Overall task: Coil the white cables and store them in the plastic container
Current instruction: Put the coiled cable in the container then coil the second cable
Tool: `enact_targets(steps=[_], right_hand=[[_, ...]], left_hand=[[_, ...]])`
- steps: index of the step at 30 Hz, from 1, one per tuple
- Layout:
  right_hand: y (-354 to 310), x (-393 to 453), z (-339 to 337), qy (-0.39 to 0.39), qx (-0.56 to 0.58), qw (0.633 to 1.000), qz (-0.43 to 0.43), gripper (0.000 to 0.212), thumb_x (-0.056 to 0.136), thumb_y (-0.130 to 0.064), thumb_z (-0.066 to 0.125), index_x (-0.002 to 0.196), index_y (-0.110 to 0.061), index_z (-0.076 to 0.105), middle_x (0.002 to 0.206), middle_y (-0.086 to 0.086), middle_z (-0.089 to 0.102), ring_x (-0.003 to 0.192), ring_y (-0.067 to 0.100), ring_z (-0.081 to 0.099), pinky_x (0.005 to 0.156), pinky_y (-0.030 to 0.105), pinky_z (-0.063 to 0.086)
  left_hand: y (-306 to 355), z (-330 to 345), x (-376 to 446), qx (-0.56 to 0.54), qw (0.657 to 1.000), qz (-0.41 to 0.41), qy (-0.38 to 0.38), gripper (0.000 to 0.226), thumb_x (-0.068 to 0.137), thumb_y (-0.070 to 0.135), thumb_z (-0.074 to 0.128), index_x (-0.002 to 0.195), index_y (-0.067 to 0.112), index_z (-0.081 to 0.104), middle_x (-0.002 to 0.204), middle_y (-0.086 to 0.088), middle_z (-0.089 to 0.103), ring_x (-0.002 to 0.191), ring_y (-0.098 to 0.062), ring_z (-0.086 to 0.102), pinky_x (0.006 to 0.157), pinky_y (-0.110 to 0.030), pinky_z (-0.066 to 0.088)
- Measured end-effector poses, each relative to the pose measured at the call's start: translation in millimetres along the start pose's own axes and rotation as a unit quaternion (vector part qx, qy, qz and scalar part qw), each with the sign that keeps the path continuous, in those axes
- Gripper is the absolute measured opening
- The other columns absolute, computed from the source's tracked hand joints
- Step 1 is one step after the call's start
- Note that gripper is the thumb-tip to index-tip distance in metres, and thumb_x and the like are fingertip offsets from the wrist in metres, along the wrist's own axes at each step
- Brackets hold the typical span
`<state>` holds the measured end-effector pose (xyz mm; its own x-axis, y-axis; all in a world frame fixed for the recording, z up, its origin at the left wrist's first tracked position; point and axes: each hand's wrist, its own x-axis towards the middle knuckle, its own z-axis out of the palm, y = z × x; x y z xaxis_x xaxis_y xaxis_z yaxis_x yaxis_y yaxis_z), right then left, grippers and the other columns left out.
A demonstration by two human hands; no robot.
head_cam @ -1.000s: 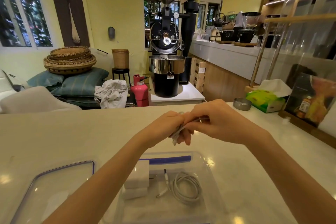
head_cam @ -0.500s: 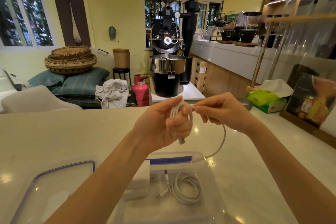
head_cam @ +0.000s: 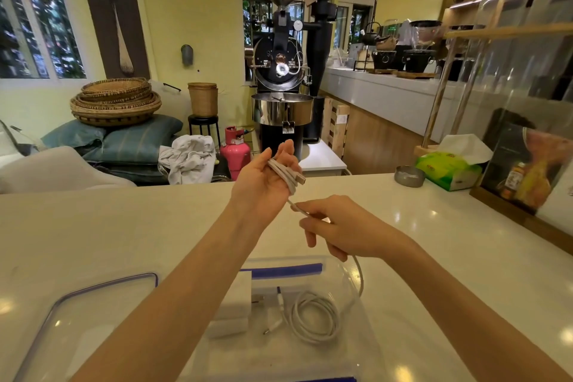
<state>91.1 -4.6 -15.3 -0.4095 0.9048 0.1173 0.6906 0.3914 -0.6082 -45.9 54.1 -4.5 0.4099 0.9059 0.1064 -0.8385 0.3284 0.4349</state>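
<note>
My left hand [head_cam: 263,178] is raised above the counter, palm toward me, with several turns of a white cable [head_cam: 286,175] wound around its fingers and the USB plug sticking out to the right. Just below it, my right hand [head_cam: 336,228] pinches the same cable's free length, which trails down from under that hand to the counter. The clear plastic container [head_cam: 350,276] sits near me under my forearms. Inside lie a coiled white cable [head_cam: 316,316] and white charger blocks [head_cam: 234,304].
The container's lid [head_cam: 77,322], with a blue-edged rim, lies on the white counter to the left. A small metal dish [head_cam: 409,175], a green tissue pack [head_cam: 449,169] and a clear display stand sit at the right. A coffee roaster stands beyond the counter.
My left hand has risen and opened its palm toward me with the cable turns around its fingers. My right hand has dropped below it, drawing the free cable down.
</note>
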Motion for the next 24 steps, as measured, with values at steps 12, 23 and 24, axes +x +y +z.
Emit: enact_targets(steps=[12, 23, 24], right_hand=[[5.8, 0.2, 1.1, 0.083, 0.040, 0.996, 0.000, 0.022, 0.093, -0.018, 0.047, 0.110, -0.021, 0.060, 0.060, -0.002, 0.057, 0.038, 0.006, 0.047, 0.042, 0.015, 0.044], [37.7, 0.2, 7.4, 0.142, -0.022, 0.990, -0.013, 0.027, 0.091, -0.024, 0.050, 0.117, -0.026, 0.060, 0.088, -0.013, 0.066, 0.066, -0.007, 0.055, 0.064, 0.010, 0.039], [35.5, -1.4, 6.4, 0.142, -0.042, 0.989, -0.020, 0.027, 0.091, -0.025, 0.049, 0.116, -0.025, 0.061, 0.090, -0.009, 0.068, 0.066, -0.002, 0.056, 0.065, 0.013, 0.041]], left_hand=[[5.0, 3.3, 5.4, 0.137, 0.988, 0.063, 0.017, 0.036, 0.098, 0.023, 0.030, 0.076, 0.007, 0.054, 0.053, 0.000, 0.061, 0.046, -0.009, 0.053, 0.054, -0.020, 0.048], [0.0, 6.8, -7.5, 0.090, 0.996, 0.005, -0.010, 0.036, 0.099, 0.023, 0.027, 0.078, 0.007, 0.052, 0.051, 0.000, 0.060, 0.043, -0.009, 0.054, 0.049, -0.017, 0.049], [-0.7, 7.6, -6.7, 0.097, 0.995, 0.005, -0.008, 0.037, 0.099, 0.023, 0.027, 0.077, 0.007, 0.052, 0.050, 0.000, 0.060, 0.043, -0.009, 0.054, 0.049, -0.018, 0.049]])
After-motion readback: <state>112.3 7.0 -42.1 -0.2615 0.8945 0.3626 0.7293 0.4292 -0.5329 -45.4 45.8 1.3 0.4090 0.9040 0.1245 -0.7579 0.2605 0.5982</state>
